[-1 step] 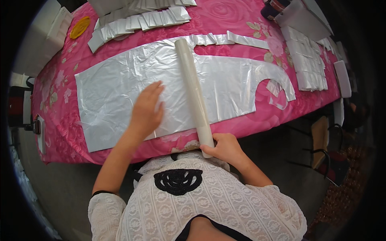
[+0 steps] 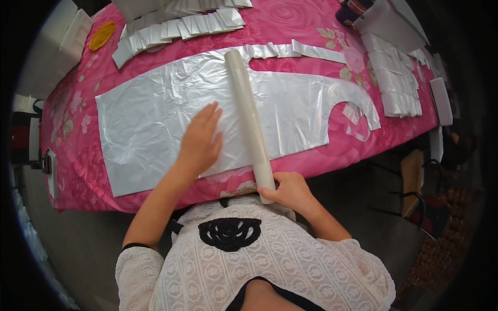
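A thin silvery-white plastic apron (image 2: 145,119) lies spread flat across the table, its neck loop end to the right and a long strap strip (image 2: 316,52) along its far side. Across its middle rests a long pale tube (image 2: 246,109), running from the far edge toward my body. My right hand (image 2: 288,190) grips the tube's near end, which sticks out past the table edge. Flat on the plastic, left of the tube, is my left hand (image 2: 199,140), fingers stretched out and holding nothing.
A pink floral cloth (image 2: 290,20) covers the table. Rows of folded silvery packets (image 2: 181,28) lie at the far left, and a stack of folded plastic (image 2: 394,78) at the right. A yellow bundle (image 2: 102,35) sits near a white box (image 2: 54,52). A chair (image 2: 412,181) stands lower right.
My left hand has slid a little to the right over the plastic, closer to the tube. The right hand and the tube stay in place.
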{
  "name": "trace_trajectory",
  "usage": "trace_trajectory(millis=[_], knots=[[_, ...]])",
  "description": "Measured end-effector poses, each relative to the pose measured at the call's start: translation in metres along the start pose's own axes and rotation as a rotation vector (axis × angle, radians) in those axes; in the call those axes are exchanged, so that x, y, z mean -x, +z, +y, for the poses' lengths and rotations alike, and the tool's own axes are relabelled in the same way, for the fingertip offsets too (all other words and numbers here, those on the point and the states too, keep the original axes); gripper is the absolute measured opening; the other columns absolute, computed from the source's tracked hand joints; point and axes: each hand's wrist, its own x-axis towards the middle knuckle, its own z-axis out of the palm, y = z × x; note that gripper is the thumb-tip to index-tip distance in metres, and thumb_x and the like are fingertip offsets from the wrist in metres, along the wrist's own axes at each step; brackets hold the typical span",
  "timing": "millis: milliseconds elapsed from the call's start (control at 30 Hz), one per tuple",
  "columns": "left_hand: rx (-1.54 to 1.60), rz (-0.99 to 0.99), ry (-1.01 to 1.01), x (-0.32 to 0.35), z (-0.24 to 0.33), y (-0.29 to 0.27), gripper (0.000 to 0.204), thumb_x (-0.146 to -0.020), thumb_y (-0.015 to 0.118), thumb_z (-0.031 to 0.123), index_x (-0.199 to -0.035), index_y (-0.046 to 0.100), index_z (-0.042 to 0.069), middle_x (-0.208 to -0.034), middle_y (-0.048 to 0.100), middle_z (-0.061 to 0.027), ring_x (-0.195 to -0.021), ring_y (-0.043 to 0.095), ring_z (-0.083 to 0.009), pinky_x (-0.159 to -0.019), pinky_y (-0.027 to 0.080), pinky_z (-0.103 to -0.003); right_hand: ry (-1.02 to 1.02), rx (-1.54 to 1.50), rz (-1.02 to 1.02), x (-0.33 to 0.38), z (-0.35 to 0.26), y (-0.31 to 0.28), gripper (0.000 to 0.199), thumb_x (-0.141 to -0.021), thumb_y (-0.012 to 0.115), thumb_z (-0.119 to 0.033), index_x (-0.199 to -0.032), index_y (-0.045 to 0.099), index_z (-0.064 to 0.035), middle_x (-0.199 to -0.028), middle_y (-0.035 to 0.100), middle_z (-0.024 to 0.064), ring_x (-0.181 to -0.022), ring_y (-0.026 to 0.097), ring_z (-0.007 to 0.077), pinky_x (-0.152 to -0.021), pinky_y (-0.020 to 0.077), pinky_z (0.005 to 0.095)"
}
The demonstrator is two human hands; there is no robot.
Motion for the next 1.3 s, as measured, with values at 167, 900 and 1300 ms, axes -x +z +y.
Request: trace_trajectory(millis=[167,900,1300], knots=[[0.015,-0.123,-0.056,-0.002,0.013,0.053,0.059,-0.081,0.045,0.013,-0.132,0.024,-0.009,-0.140,0.022,-0.0250,-0.131,0.019,-0.0386,-0.107,0.015,-0.047,0.014,0.053,-0.022,0.002,0.005,-0.004,0.041,-0.067,0.067,-0.039,-0.084,0.066,-0.0014,-0.068,0.063,0.0149,-0.063,0.062,0.0266,-0.059,0.0470,0.0335],[-0.158,-0.202,-0.068,-0.007,0.020,0.065,0.063,-0.079,0.040,0.018,-0.132,0.023,-0.012,-0.140,0.020,-0.0279,-0.132,0.016,-0.0382,-0.108,0.012,-0.046,-0.126,-0.574,0.146,-0.242,-0.060,-0.065,0.051,-0.081,0.054,-0.047,-0.087,0.062,0.0033,-0.077,0.063,0.0159,-0.072,0.062,0.0263,-0.065,0.0481,0.0346],[-0.175,-0.214,-0.083,-0.004,0.020,0.060,0.064,-0.080,0.041,0.019,-0.133,0.021,-0.011,-0.141,0.019,-0.0268,-0.133,0.016,-0.0374,-0.108,0.012,-0.046,-0.396,-2.005,0.198,-0.299,0.043,-0.194,0.035,-0.087,0.039,-0.027,-0.095,0.052,0.0051,-0.091,0.060,0.0185,-0.081,0.058,0.0306,-0.076,0.0478,0.0412]])
